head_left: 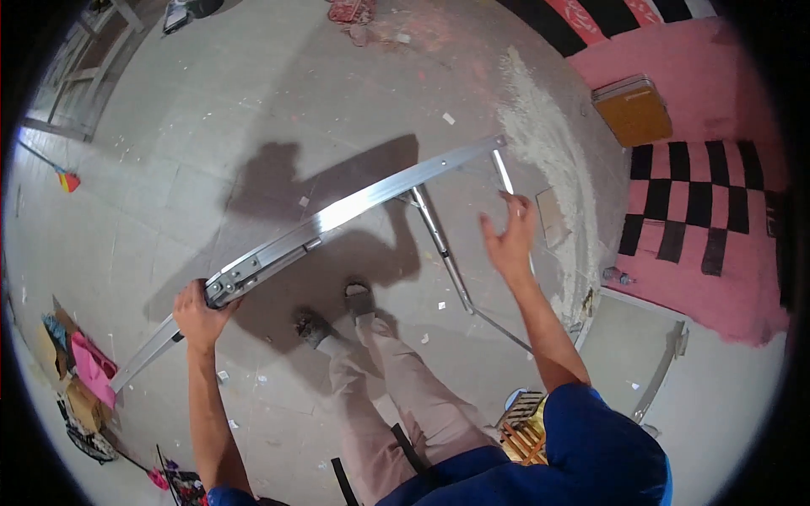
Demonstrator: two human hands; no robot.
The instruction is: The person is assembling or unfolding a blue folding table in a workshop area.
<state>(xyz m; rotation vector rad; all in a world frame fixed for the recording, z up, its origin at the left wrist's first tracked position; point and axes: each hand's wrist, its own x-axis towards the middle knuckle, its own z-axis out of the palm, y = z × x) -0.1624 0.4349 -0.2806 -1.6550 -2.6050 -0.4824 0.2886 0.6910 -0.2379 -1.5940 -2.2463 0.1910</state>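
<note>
A long silver metal frame with hinged tubular legs stretches across the view, from the lower left up to the right; its exact kind is unclear. My left hand is closed around the frame beside its riveted joint, with some fingers hidden behind the metal. Near the frame's far right end, a thin silver bar runs down behind my right hand. The fingers of that hand are apart, and I see nothing held in them. A jointed leg hangs from the frame's middle toward the floor.
Pink cloth with black checks covers the right side. A yellow-brown folded board leans there. White powder streaks the grey floor. Wooden slatted pieces lie by my right side. A pink bag and cartons sit at left.
</note>
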